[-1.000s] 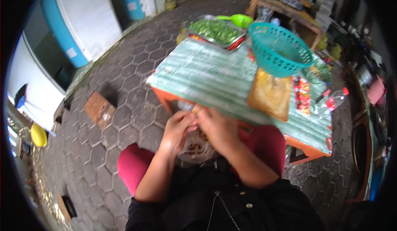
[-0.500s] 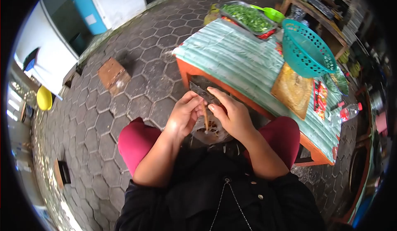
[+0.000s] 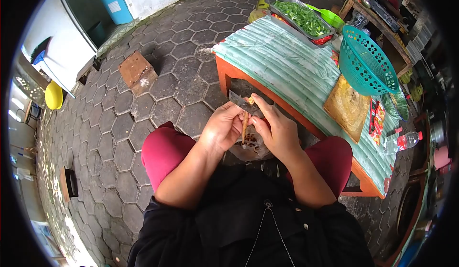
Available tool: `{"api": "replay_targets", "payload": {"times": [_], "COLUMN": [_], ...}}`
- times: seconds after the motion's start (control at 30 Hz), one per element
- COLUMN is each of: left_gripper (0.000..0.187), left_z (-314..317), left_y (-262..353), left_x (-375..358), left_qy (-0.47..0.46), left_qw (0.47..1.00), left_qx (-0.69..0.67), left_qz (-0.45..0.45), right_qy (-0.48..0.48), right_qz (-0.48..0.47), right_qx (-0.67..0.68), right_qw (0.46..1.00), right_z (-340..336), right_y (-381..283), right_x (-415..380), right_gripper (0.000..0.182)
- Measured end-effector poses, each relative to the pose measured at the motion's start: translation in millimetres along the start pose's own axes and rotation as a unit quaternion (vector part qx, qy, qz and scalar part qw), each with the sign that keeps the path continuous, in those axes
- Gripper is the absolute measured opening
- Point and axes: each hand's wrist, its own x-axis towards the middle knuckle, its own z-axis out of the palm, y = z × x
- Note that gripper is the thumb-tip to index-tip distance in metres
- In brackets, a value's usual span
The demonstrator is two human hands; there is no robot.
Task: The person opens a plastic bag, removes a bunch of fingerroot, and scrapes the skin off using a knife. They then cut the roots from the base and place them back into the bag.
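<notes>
My left hand (image 3: 221, 129) is closed, its thumb and fingers pinching the upper end of a thin brown stick-like piece (image 3: 244, 132) with a pale lower tip. Beside it, my right hand (image 3: 278, 132) is closed around a knife; the dark, flat blade (image 3: 237, 99) points up and left past my left fingertips, and the handle is hidden. A small yellowish bit (image 3: 251, 101) shows at my right index fingertip. Below both hands, between my knees, sits a clear plastic bag (image 3: 256, 151) with brown bits inside, partly covered by the hands.
To the right stands a low orange table (image 3: 272, 42) with a green striped cover. On it are a tray of chopped greens (image 3: 306, 19), a teal colander (image 3: 366, 66), a wooden board (image 3: 348, 106), red packets (image 3: 377, 121) and a plastic bottle (image 3: 404, 141). A brown block (image 3: 137, 71) lies on the paving.
The whole view has shifted slightly, so everything sits a little further right. The yellowish bit now shows at my right index fingertip. Both hands keep nearly the same hold.
</notes>
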Motion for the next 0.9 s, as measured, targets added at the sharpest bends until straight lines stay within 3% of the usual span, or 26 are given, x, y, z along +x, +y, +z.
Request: {"api": "replay_targets", "payload": {"times": [0.23,0.4,0.8,0.9], "left_gripper": [0.011,0.011,0.008,0.008], "left_z": [-1.4,-0.7,6.8,5.6], "left_y": [-3.6,-4.1,-2.4,-3.4], "left_x": [0.9,1.8,-4.9,-4.2], "left_qy": [-0.018,0.013,-0.001,0.009], "left_qw": [0.999,1.0,1.0,1.0], "left_qx": [-0.036,-0.018,-0.014,-0.015], "left_qz": [0.009,0.015,0.019,0.023], "right_qy": [0.0,0.004,-0.035,-0.034], "right_qz": [-0.024,-0.015,-0.013,-0.012], "right_qx": [-0.08,0.008,-0.055,0.003], "right_qw": [0.997,1.0,0.998,0.999], "right_z": [-7.0,-4.9,-12.0,-11.6], "right_y": [1.9,-1.6,2.8,2.2], "right_x": [2.2,3.1,3.5,3.9], "right_gripper": [0.047,0.049,0.048,0.048]}}
